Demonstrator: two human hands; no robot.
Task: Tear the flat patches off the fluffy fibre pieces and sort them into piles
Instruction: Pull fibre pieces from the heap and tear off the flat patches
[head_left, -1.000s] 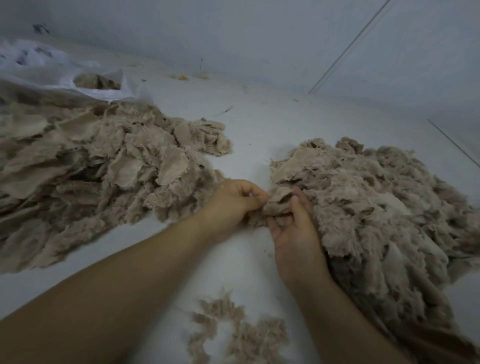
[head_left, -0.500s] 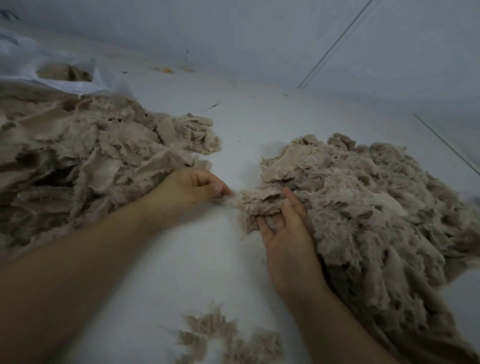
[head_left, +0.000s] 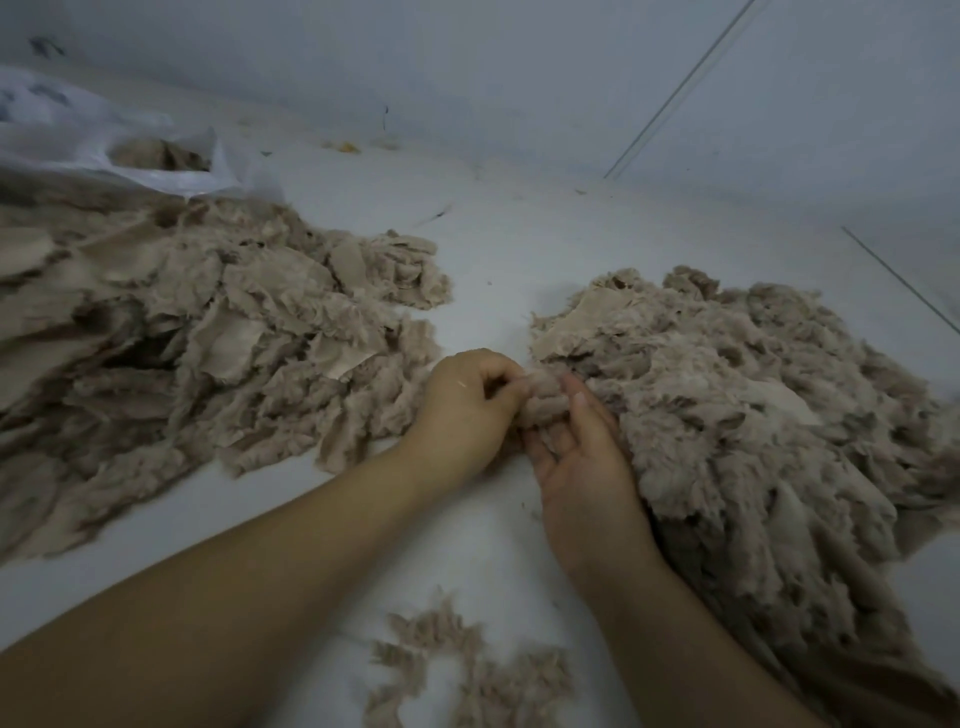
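Head view. My left hand has its fingers curled, pinching the near-left end of a fluffy fibre piece. My right hand lies palm up and half open just right of that piece, thumb on its top and fingers cupped beneath it; I cannot tell whether those fingers close fully. The 2 hands touch across the piece.

The piece sits at the near-left edge of the right pile, and where the piece ends and the pile begins is hard to make out. The right pile's near-right side is cut off by the frame edge. Well left of the piece, the left pile runs past the left frame edge. Beyond the left pile, a white plastic bag lies partly out of frame, with a little beige material visible in its mouth. Near of the piece, between my forearms, a small tuft cluster is blurred and cut by the bottom edge.

Materials: all fibre is beige. The right pile is woolly, lumpy and matted. The left pile shows many flat patches, smooth-faced, with ragged, fringed edges. The floor is pale and smooth.
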